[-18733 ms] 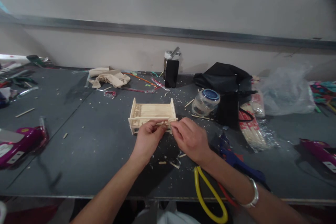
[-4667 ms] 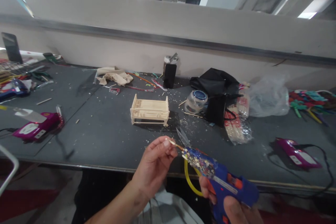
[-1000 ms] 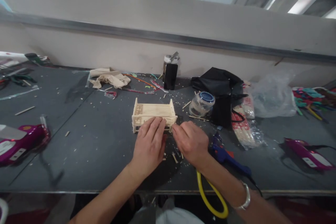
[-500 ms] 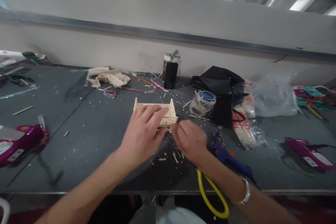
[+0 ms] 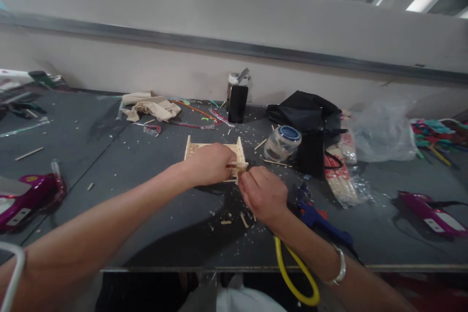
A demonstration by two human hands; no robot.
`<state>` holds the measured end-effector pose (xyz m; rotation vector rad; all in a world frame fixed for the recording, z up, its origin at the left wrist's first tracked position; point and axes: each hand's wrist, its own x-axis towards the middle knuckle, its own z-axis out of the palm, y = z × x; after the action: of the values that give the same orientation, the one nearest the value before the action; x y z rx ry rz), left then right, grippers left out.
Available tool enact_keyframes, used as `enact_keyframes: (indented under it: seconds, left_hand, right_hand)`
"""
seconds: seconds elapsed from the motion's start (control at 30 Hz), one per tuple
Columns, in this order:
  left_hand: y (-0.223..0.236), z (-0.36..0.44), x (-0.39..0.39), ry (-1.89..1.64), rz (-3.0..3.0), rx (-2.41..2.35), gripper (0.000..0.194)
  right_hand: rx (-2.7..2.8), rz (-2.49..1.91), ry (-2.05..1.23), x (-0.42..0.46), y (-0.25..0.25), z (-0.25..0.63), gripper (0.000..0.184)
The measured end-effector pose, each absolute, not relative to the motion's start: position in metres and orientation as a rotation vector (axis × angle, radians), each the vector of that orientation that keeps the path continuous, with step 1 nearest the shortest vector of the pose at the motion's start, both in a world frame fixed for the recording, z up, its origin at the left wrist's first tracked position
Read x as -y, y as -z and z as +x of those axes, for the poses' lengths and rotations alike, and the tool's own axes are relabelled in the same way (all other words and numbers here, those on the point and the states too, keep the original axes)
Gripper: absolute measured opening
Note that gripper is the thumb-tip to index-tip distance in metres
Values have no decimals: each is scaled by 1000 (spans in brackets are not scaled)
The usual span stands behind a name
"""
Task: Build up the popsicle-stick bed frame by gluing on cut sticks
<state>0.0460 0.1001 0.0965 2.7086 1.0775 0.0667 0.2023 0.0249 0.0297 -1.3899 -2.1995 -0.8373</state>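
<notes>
On the dark table (image 5: 146, 156), a little bed-like frame of pale wooden sticks (image 5: 239, 157) sits right in front of the person, both hands at its near side. The left hand (image 5: 212, 163) curls over the front of it, back of the hand up, covering much of the middle; its fingertips are hidden from me, so I can't tell what they grasp. The right hand (image 5: 263, 197) is bunched at the near right corner, fingers folded in, and whether it pinches anything I can't make out. Just below lie stick scraps (image 5: 225, 222). A blue glue gun (image 5: 323, 224) rests beside the right forearm, near a yellow loop (image 5: 298, 278). Beyond the frame stands a phone (image 5: 237, 104), with a blue-lidded jar (image 5: 282, 144) and a black bag (image 5: 310, 112) to its right
</notes>
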Motion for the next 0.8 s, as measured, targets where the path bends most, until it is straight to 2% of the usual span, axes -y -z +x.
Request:
enact_keyframes:
  seconds: [0.8]
  left_hand:
    - [-91, 50, -95, -94, 2736, -1262, 25]
  right_hand:
    - [2214, -1405, 822, -26, -34, 198, 15]
